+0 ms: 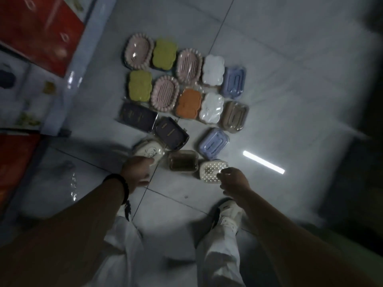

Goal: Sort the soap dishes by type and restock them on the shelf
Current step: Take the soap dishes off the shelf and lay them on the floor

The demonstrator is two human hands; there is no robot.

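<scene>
Sixteen soap dishes (164, 92) are lying out: three pink ovals (138, 51), two green (164, 52), two white (213, 69), one orange scalloped (188, 103), two lilac (234, 81), two dark (137, 116), one tan (234, 116), one brown (182, 162), one cream (148, 151), one dotted (210, 168)

Bare floor (290, 96) right of soap dishes (188, 103)

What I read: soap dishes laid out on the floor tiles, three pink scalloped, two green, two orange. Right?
Not quite. The head view shows only one orange dish, in the middle of the spread, not two. The rest holds: three pink scalloped dishes and two green dishes, all on the floor tiles.
</scene>
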